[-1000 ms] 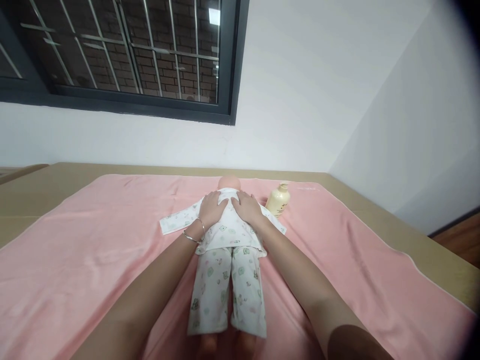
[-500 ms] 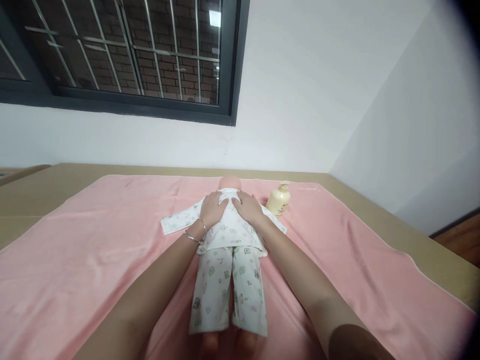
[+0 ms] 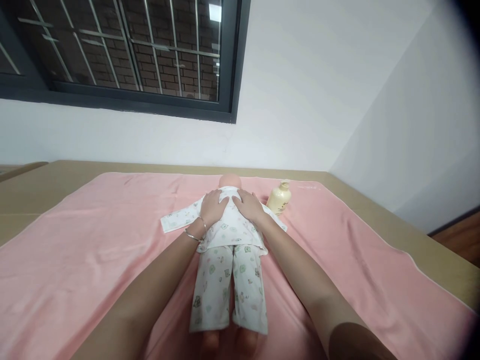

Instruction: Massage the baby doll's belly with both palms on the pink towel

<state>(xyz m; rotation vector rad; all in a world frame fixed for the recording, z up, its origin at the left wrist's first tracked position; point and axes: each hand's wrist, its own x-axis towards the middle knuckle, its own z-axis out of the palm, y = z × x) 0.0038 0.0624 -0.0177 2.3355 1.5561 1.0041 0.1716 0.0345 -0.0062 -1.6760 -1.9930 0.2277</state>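
A baby doll (image 3: pixel 232 235) lies stretched out with its head away from me, dressed in a white patterned top and matching trousers (image 3: pixel 213 285). My left hand (image 3: pixel 213 206), with a silver bangle at the wrist, rests flat on the left side of the doll's upper body. On the right side my right hand (image 3: pixel 249 205) lies flat in the same way, thumb pointing inward. Both hands are open and touch the cloth. The doll's bare head (image 3: pixel 230 180) shows beyond them; its face is hidden. Its sleeves spread out to both sides.
A cream pump bottle (image 3: pixel 279 198) stands by the doll's right-hand sleeve. Under everything is a pink blanket (image 3: pixel 97 240) spread on a tan surface (image 3: pixel 378 220). Behind rise a white wall (image 3: pixel 292 100) and a barred window with a dark frame (image 3: pixel 150 107).
The hands and doll stay in the same place. Only the camera's view has shifted very slightly.
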